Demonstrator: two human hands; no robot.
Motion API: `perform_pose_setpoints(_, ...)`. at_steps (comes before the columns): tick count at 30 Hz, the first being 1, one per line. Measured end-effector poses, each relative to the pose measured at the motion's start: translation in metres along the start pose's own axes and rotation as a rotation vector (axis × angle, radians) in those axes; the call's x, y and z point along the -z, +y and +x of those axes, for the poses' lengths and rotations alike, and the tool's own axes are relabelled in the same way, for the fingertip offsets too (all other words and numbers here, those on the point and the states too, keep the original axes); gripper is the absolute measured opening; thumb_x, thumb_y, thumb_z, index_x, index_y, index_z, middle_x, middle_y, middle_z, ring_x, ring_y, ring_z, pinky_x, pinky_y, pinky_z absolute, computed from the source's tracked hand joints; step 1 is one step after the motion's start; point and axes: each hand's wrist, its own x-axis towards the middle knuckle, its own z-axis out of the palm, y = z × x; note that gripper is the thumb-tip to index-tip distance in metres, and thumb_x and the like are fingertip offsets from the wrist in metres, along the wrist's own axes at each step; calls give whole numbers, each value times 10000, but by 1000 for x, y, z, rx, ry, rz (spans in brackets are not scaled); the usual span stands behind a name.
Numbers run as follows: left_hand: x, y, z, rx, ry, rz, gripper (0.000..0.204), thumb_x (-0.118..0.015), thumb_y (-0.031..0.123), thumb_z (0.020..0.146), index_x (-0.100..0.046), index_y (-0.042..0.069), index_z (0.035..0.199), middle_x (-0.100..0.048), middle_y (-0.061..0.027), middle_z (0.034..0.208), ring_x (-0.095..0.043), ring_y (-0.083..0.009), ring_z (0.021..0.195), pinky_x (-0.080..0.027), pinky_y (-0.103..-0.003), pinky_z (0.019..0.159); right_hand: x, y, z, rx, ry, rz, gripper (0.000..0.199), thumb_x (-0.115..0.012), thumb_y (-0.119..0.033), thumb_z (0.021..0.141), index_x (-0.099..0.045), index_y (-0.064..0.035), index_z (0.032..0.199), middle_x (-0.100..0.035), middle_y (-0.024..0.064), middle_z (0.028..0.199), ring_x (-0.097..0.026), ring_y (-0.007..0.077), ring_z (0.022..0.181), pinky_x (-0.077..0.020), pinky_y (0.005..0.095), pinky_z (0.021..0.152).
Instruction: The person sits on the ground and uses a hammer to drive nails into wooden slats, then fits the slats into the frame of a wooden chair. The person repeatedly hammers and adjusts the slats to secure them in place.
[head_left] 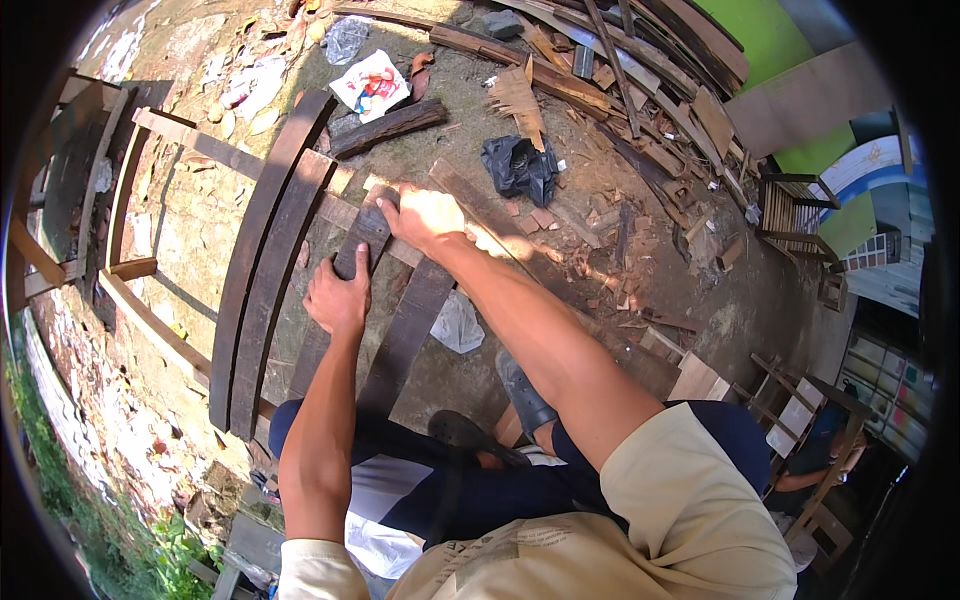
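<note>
A crumpled black plastic bag lies on the dirt ground, touching a splintered pale-brown wood scrap. Near it are a white plastic sheet with red marks and a short, dark, rough timber. Long weathered boards pile toward a bright-green panel. Leafy green plants grow at lower left; another person's forearm shows at lower right.

Open-air woodworking yard with piled planks and wood scraps

Wooden frame, littered ground
Dark planks lie across the frame; a black plastic bag and clear bag lie on the ground.
</note>
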Motion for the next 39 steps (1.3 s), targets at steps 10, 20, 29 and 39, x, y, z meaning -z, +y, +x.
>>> perform_pose_setpoints(10,6,8,5,112,-101,-103,733,-535,718,894,-648,126,1310,-606,-127,1379,-491,-296,1343,-291,-528,1122,29,-4,-6,-172,-72,242,596,-567,-534,942,-694,27,1097,-715,253,1036,-690,402,1013,-549,480,884)
perform_pose_setpoints(20,-21,113,51,-429,-60,-42,787,-622,653,866,-512,118,1433,-477,-152,1489,-405,-296,1417,-199,-559,1196,-31,165,64,-611,-214,575,392,-574,-352,969,-728,-8,860,-709,78,749,-627,181,534,-535,320,529)
perform_pose_setpoints(29,-21,117,47,-427,14,-9,796,-637,685,854,-617,41,1321,-564,-147,1373,-528,-297,1296,-317,-485,1112,-57,317,79,-646,70,254,373,-569,-133,888,-707,-145,1235,-675,193,1245,-623,385,1178,-504,444,1014)
perform_pose_setpoints(39,-21,119,51,-422,-10,-24,767,-699,648,816,-647,52,1295,-553,-179,1366,-518,-310,1288,-296,-509,1113,-81,317,117,-669,186,-11,289,-485,-161,988,-666,-52,1186,-630,192,1248,-630,393,1150,-524,494,960)
